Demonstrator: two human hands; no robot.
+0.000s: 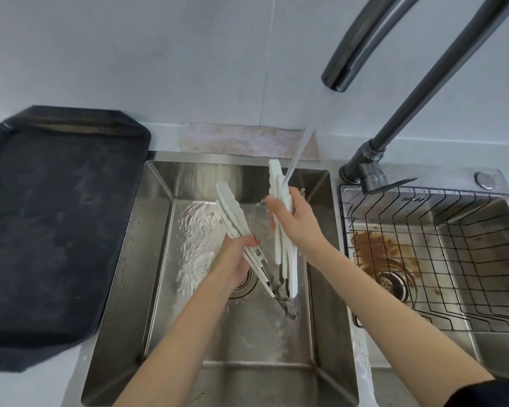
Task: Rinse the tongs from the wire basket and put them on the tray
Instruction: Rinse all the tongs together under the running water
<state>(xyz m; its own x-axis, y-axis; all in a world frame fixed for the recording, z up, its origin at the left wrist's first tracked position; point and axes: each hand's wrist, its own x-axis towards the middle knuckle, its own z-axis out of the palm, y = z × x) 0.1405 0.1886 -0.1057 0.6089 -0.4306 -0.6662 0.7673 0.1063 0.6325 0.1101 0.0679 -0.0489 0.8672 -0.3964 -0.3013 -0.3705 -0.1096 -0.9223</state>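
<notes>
Over the left sink basin (156, 230) I hold white-tipped tongs with metal handles. My left hand (235, 259) grips one pair (229, 210), its tips pointing up and left. My right hand (294, 221) grips a second pair (276, 177), tips up, right under the water stream (301, 145) from the dark faucet (353, 54). The metal handle ends (285, 301) meet low in the basin. The black tray (56, 215) lies on the counter to the left, bare. The wire basket (441, 259) sits in the right basin with nothing in it.
Water runs and foams on the left basin's floor around the drain (244, 286). The right basin has a brown stain (376, 248) near its drain. A pale cloth (247, 139) lies behind the sink against the white wall. The faucet base (365, 168) stands between the basins.
</notes>
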